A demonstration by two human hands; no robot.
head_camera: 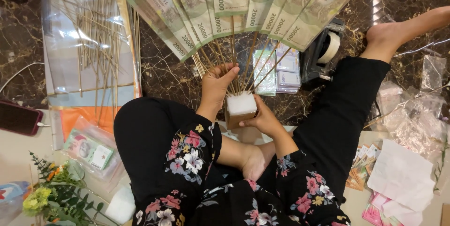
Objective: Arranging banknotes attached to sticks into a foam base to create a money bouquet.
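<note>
While the person sits cross-legged on the dark marble floor (178,76), the right hand (263,119) cups a small brown box topped with white foam (241,109), its fingers wrapped along the box's right side and thumb at the front, holding it just above the knees. The left hand (218,84) is closed around a bundle of thin wooden sticks (243,66) that rise out of the foam, gripping them near their base. Each stick carries a green paper banknote (243,1), and the notes spread in a wide fan across the top of the view. Behind the fan, a black tape dispenser with a clear roll (323,50) stands on the floor, just right of small stacks of wrapped notes (287,74). To the left lies a clear plastic bag of loose sticks (89,34), and artificial flowers (56,193) sit at the lower left corner.
</note>
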